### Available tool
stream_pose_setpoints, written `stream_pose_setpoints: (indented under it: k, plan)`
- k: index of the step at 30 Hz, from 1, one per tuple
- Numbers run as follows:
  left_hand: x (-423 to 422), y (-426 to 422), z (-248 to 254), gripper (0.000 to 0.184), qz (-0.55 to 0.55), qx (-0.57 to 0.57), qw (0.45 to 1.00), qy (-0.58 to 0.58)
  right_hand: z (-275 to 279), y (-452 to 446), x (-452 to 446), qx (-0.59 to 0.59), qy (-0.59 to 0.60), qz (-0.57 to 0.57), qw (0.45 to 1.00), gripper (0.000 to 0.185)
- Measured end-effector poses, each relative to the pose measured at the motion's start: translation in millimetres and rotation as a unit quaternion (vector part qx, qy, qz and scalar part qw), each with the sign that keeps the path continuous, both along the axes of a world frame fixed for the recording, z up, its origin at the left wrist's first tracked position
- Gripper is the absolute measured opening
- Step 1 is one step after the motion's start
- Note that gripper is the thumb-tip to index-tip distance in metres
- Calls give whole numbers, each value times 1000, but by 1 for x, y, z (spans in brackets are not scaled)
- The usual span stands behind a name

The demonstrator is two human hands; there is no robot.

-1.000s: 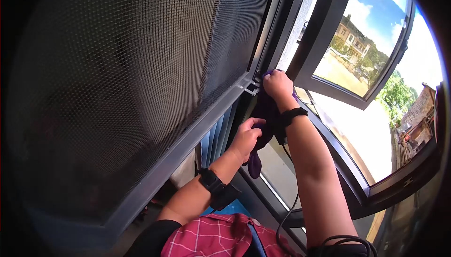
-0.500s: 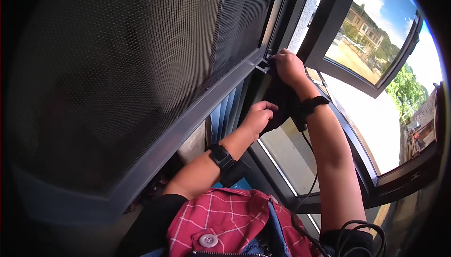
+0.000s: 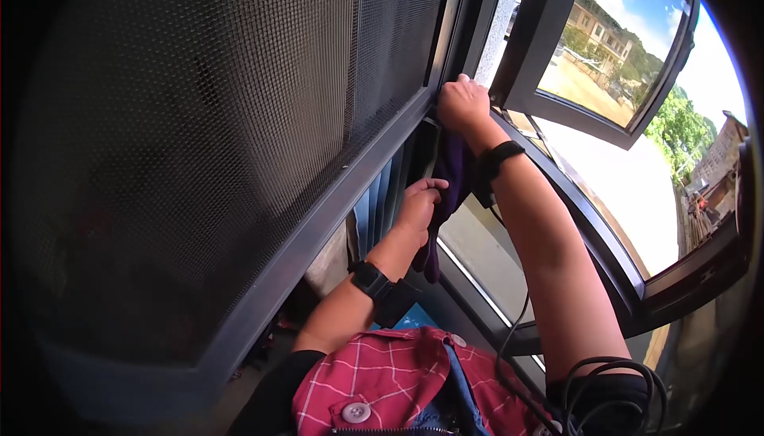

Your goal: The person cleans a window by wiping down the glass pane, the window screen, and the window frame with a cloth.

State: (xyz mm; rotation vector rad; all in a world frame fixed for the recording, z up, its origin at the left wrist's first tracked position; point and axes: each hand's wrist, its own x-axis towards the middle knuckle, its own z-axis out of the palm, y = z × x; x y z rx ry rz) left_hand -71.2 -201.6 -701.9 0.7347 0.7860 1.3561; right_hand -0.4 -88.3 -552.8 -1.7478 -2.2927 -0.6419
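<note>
A dark purple cloth [image 3: 451,167] hangs in folds below the window frame's inner corner. My right hand [image 3: 464,103] is closed at the top of the cloth, its knuckles against the dark window frame [image 3: 472,26]. Lower down, my left hand [image 3: 418,209] has its fingers curled at the cloth's near edge, closed on it. Part of the cloth dangles beneath that hand. The fingertips of my right hand are hidden by the hand itself. Black straps with small devices sit on both wrists.
A framed mesh screen [image 3: 263,117] swings inward on the left. On the right, an open window sash [image 3: 585,113] leans outward. Blue curtain folds [image 3: 378,205] show behind the screen's lower edge. A black cable [image 3: 517,316] hangs beside my right arm.
The view has shifted slightly. My right hand has pressed closer into the frame's corner. More of the purple cloth shows, hanging below and beside my left hand.
</note>
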Motion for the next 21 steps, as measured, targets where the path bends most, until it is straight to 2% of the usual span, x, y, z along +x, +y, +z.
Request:
stream_pose_setpoints:
  k: [2, 6, 8, 9, 10, 12, 14, 15, 17, 18, 20, 21]
  plan:
    - [-1, 1, 0, 29, -8, 11, 1000, -2, 7, -3, -8, -61, 43, -24, 997, 26]
    - [4, -8, 21, 28, 9, 18, 999, 35, 4, 6, 2, -59, 62, 5, 996, 29]
    - [8, -11, 24, 29, 10, 10, 1000, 16, 5, 14, 14, -102, 121, 46, 986, 30]
    - [9, -10, 20, 28, -13, 9, 1000, 21, -4, 17, 23, -103, 162, 139, 972, 31]
    - [10, -9, 16, 29, -34, 1, 999, 4, -10, 23, 31, -90, 184, 180, 962, 33]
    - [7, -13, 13, 29, -13, 16, 998, 67, -6, 28, 40, -58, 181, 206, 960, 34]
    - [-2, -12, 9, 30, -14, 9, 997, 76, -2, 31, 50, -111, 277, 181, 937, 31]
    - [-3, -5, 1, 32, -18, 7, 999, 50, -3, 34, 49, -106, 276, 184, 937, 31]
    - [-3, 0, -2, 32, -17, 14, 999, 40, -6, 30, 48, -50, 322, 100, 940, 26]
    - [-3, 0, -5, 32, -15, 17, 999, 31, -12, 29, 41, -9, 292, 74, 954, 21]
    - [-2, -7, 5, 32, -27, 2, 999, 21, 0, 3, 13, 10, 135, 49, 990, 20]
    - [-2, -9, 8, 31, -37, -14, 999, -22, -14, 11, 8, 31, 126, 45, 990, 21]
